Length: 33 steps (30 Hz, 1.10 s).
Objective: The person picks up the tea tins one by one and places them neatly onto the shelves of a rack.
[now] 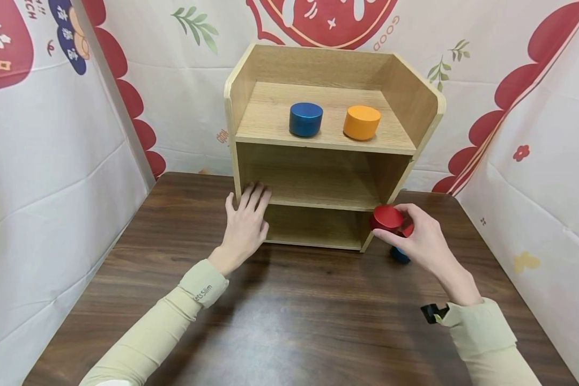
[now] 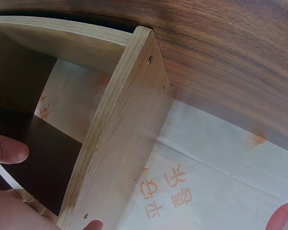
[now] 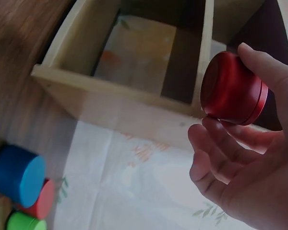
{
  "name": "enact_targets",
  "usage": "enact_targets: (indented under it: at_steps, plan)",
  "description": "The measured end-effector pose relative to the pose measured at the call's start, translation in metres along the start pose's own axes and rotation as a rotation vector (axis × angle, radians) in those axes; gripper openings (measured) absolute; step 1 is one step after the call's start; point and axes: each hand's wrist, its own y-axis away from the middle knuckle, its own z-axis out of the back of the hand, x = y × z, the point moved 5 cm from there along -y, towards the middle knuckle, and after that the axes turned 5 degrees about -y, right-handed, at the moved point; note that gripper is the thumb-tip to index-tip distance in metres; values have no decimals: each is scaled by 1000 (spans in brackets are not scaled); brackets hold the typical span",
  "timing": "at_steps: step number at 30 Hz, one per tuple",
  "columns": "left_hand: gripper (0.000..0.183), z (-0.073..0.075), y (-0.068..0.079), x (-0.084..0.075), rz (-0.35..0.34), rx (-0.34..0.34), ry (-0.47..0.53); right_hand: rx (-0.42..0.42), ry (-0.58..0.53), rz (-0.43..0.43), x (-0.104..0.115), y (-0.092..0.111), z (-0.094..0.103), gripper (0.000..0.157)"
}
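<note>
My right hand (image 1: 423,240) pinches a red round tin (image 1: 387,216) between thumb and fingers, at the right front edge of the wooden shelf unit (image 1: 313,203). In the right wrist view, the held tin (image 3: 230,88) is tilted beside the edge of a shelf board. My left hand (image 1: 243,229) lies at the unit's left side panel (image 2: 117,129), fingers extended; most reach over the middle compartment while one stays outside the panel. On the top shelf stand a blue tin (image 1: 306,119) and an orange tin (image 1: 362,123).
Right of the unit, a blue tin (image 3: 19,173), a red tin (image 3: 41,201) and a green tin (image 3: 26,222) stand on the dark wooden table (image 1: 289,311). Printed white cloth (image 1: 188,107) hangs behind the unit and along both sides.
</note>
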Motion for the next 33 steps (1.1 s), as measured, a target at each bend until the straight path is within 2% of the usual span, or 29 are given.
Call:
enact_targets:
  at_steps: [7,13,19,26,33]
  plan:
    - [74,1,-1,-1,-9,-19,-6,11,-28,84,24,-13,-9,56]
    - [74,1,0,-1,-9,-22,-8,62,-66,79,39,-26,-21,57]
    - [76,0,0,0,-3,-21,-16,79,-80,67,53,-42,-32,62]
    - [74,-1,-1,0,-4,-7,-13,35,-73,163,71,-61,-46,59]
    - [76,-2,0,1,-8,-5,-23,74,-78,165,82,-74,-69,61]
